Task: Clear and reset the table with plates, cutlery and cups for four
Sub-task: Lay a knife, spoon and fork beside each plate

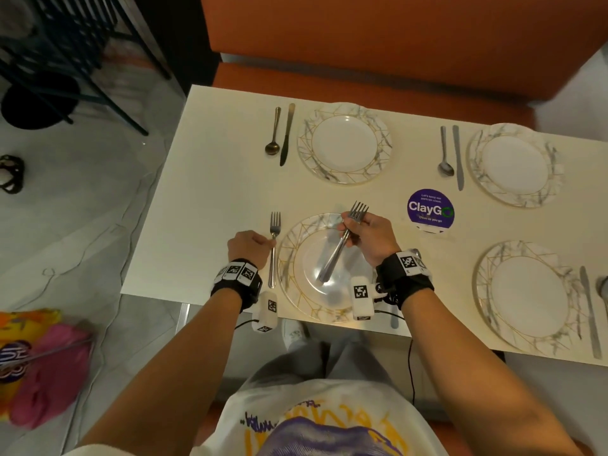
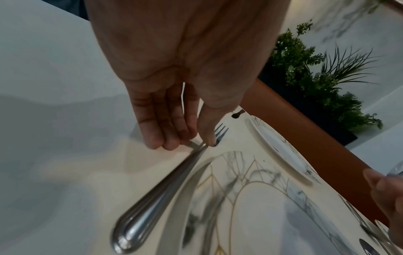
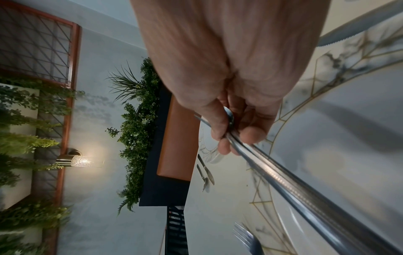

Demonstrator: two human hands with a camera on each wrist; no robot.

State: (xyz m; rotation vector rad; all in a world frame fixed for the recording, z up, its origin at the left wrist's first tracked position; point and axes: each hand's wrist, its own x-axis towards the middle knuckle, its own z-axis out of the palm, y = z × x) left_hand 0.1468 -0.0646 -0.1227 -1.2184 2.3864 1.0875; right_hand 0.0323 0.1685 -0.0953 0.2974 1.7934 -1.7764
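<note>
Four marbled, gold-lined plates sit on the white table (image 1: pixel 214 179). My left hand (image 1: pixel 263 244) pinches the neck of a fork (image 1: pixel 274 255) lying flat just left of the near-left plate (image 1: pixel 296 311). The left wrist view shows my left hand (image 2: pixel 191 143) with thumb and fingers meeting on that fork (image 2: pixel 165 186) beside the plate (image 2: pixel 272 215). My right hand (image 1: pixel 350 230) grips a bundle of forks (image 1: pixel 332 261) tilted over the same plate, tines pointing away. In the right wrist view my right hand (image 3: pixel 231 139) wraps the forks (image 3: pixel 294 188).
A spoon (image 1: pixel 273 133) and knife (image 1: pixel 287 134) lie left of the far-left plate (image 1: pixel 344 179). Another spoon (image 1: pixel 444 153) and knife (image 1: pixel 458 156) lie beside the far-right plate (image 1: pixel 516 199). A purple sticker (image 1: pixel 430 210) marks mid-table; an orange bench (image 1: pixel 362 44) stands behind.
</note>
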